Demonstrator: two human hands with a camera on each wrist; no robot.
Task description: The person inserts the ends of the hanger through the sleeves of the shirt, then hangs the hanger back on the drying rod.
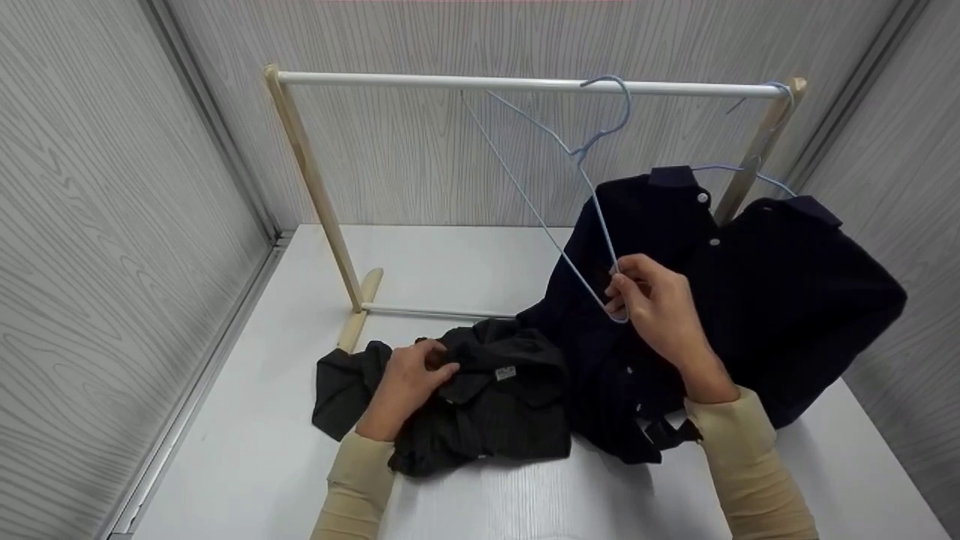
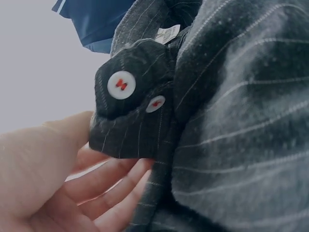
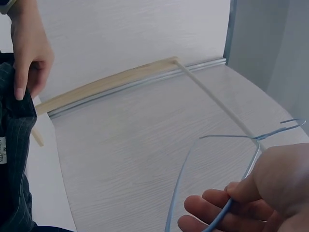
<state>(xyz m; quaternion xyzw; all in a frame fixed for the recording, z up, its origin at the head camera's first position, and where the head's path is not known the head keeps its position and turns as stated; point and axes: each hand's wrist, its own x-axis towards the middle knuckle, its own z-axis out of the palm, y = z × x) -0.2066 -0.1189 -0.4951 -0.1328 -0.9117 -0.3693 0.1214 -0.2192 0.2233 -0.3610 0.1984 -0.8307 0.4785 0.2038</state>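
Observation:
A crumpled dark grey pinstriped shirt (image 1: 517, 431) lies on the white table, its collar label (image 1: 505, 373) facing up. My left hand (image 1: 409, 379) pinches the shirt by its collar edge; close up in the left wrist view, white buttons (image 2: 121, 85) with red thread show beside the thumb. In my right hand (image 1: 660, 307) is a light blue wire hanger (image 1: 599, 217), gripped at one lower corner between thumb and curled fingers. The hanger is tilted in the air, its hook near the rail, apart from the grey shirt.
A clothes rack with a white rail (image 1: 420, 80) and wooden legs (image 1: 315, 187) stands at the back. At its right end hangs a navy shirt (image 1: 795, 300) on another blue hanger (image 1: 716, 167), close behind my right hand. Pale wood-grain panels (image 1: 97, 225) enclose the table.

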